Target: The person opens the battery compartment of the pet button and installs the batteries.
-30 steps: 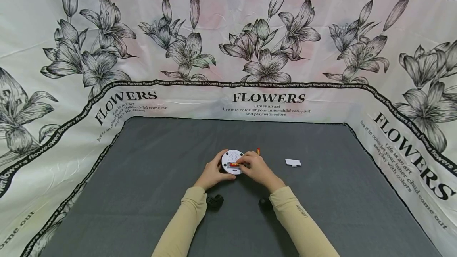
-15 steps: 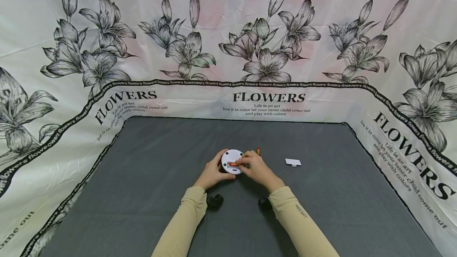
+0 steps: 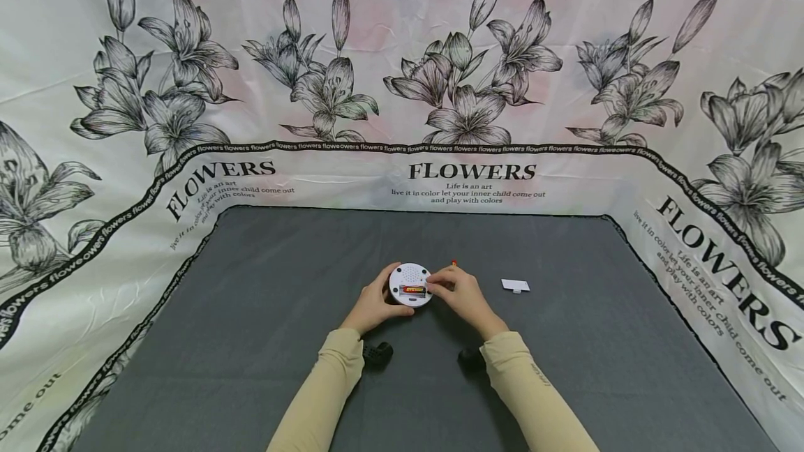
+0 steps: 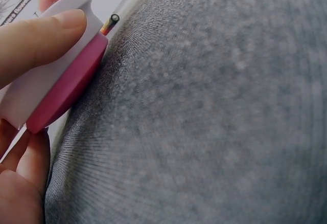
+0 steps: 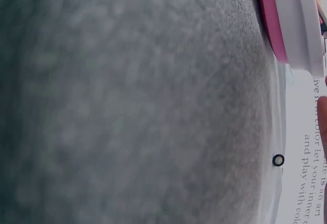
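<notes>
My left hand (image 3: 375,305) grips a round white device (image 3: 408,273) with speaker holes and small dark feet on its upturned face. Its other side is pink (image 4: 71,88), as the left wrist view shows. A red-and-orange battery (image 3: 413,290) lies in its uncovered battery compartment, with bare space beside it. My right hand (image 3: 463,297) is at the device's right rim, thumb and index fingertips right at the edge and apart from the battery. Another battery (image 3: 454,264) stands on the cloth behind the right hand, mostly hidden by it in the head view.
A white battery cover (image 3: 516,286) with a small tab lies on the grey cloth (image 3: 283,277) to the right. Dark rounded wrist-camera parts (image 3: 378,355) show under the sleeves. A flower-printed fabric (image 3: 465,187) rises behind and at both sides.
My right hand has drawn slightly right, off the battery, which now shows along its length in the compartment. My left hand and the device have stayed in place.
</notes>
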Available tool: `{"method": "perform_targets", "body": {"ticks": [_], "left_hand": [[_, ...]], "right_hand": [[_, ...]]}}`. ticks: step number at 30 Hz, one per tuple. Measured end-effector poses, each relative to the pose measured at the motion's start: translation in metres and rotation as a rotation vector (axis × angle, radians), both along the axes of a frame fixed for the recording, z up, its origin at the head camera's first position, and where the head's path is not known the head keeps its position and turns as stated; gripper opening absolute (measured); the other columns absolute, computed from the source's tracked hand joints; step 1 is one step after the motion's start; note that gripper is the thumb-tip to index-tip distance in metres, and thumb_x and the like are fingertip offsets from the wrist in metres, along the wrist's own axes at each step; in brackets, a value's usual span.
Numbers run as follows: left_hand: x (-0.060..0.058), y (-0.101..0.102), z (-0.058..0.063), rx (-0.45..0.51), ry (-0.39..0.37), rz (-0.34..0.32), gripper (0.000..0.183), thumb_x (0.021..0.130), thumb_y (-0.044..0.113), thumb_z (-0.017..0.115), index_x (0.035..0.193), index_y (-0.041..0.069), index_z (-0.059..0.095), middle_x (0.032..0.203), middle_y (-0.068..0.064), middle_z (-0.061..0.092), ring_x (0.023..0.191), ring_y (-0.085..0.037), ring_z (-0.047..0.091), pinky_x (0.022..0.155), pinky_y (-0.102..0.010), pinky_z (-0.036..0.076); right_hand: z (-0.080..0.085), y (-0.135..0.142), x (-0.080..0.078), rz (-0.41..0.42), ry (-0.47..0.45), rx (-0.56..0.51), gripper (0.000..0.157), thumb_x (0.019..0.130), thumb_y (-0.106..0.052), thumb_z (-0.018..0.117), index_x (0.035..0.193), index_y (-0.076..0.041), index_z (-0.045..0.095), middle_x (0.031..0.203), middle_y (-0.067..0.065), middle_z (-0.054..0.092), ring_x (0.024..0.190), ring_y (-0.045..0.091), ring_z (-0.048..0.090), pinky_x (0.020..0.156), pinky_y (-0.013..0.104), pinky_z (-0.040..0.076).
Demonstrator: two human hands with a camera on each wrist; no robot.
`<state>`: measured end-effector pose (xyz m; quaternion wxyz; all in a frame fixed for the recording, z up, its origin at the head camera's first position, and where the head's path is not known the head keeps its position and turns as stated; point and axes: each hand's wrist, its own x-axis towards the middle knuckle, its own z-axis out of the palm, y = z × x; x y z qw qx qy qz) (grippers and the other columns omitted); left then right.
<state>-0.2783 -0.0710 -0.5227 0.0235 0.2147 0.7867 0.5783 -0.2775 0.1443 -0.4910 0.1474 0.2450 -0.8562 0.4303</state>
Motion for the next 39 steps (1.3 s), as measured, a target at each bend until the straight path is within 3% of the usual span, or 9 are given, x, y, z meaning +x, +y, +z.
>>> {"method": "perform_targets", "body": {"ticks": [4, 8, 11, 16, 23, 33, 39], "left_hand": [[0.0, 0.0, 0.0, 0.002, -0.004, 0.005, 0.097, 0.068, 0.016, 0.084, 0.146, 0.01, 0.026, 0.141, -0.003, 0.037, 0.127, -0.013, 0.038, 0.1, -0.032, 0.036], [0.002, 0.0, 0.003, -0.011, -0.008, 0.011, 0.097, 0.069, 0.014, 0.083, 0.146, 0.011, 0.026, 0.141, -0.002, 0.037, 0.127, -0.012, 0.037, 0.1, -0.03, 0.036], [0.007, 0.001, 0.011, 0.01, -0.005, -0.001, 0.095, 0.07, 0.009, 0.082, 0.146, 0.008, 0.026, 0.142, -0.007, 0.036, 0.128, -0.018, 0.036, 0.101, -0.036, 0.035], [0.017, 0.0, 0.026, 0.04, -0.011, -0.024, 0.091, 0.071, 0.003, 0.08, 0.145, 0.006, 0.026, 0.142, -0.015, 0.035, 0.128, -0.025, 0.036, 0.1, -0.041, 0.035], [0.019, -0.001, 0.033, 0.006, -0.022, -0.018, 0.09, 0.072, 0.004, 0.079, 0.145, 0.009, 0.026, 0.142, -0.013, 0.035, 0.128, -0.022, 0.037, 0.1, -0.036, 0.036], [0.017, -0.001, 0.03, 0.031, -0.032, -0.029, 0.091, 0.072, 0.003, 0.079, 0.145, 0.007, 0.026, 0.141, -0.015, 0.036, 0.126, -0.024, 0.04, 0.097, -0.039, 0.039], [0.004, -0.002, 0.009, 0.02, -0.037, -0.024, 0.095, 0.07, 0.009, 0.082, 0.146, 0.008, 0.025, 0.141, -0.01, 0.037, 0.125, -0.02, 0.042, 0.094, -0.033, 0.042]], "right_hand": [[0.0, 0.002, 0.001, -0.038, -0.117, -0.03, 0.015, 0.078, -0.009, 0.075, 0.092, -0.006, 0.071, 0.09, 0.002, 0.061, 0.08, 0.016, 0.058, 0.07, 0.03, 0.051], [0.0, 0.001, 0.0, -0.055, -0.26, -0.056, 0.03, 0.079, -0.014, 0.075, 0.105, -0.002, 0.065, 0.096, 0.006, 0.062, 0.084, 0.019, 0.06, 0.074, 0.033, 0.051], [0.0, 0.0, -0.002, -0.055, -0.333, -0.054, 0.042, 0.081, -0.017, 0.073, 0.116, 0.002, 0.06, 0.099, 0.01, 0.064, 0.087, 0.021, 0.061, 0.074, 0.033, 0.051], [0.001, -0.002, -0.005, -0.055, -0.386, -0.038, 0.048, 0.083, -0.019, 0.072, 0.121, 0.006, 0.057, 0.101, 0.013, 0.064, 0.09, 0.023, 0.061, 0.074, 0.034, 0.051], [0.005, -0.005, -0.006, -0.05, -0.421, -0.083, 0.043, 0.082, -0.012, 0.072, 0.119, 0.007, 0.059, 0.098, 0.012, 0.064, 0.086, 0.021, 0.059, 0.071, 0.03, 0.05], [0.009, -0.01, -0.009, -0.061, -0.54, -0.162, 0.039, 0.08, -0.007, 0.073, 0.114, 0.008, 0.059, 0.091, 0.01, 0.059, 0.08, 0.018, 0.054, 0.067, 0.023, 0.045], [0.012, -0.013, -0.014, -0.082, -0.595, -0.163, 0.038, 0.079, -0.005, 0.074, 0.112, 0.009, 0.059, 0.09, 0.011, 0.059, 0.079, 0.018, 0.054, 0.065, 0.024, 0.046]]}}
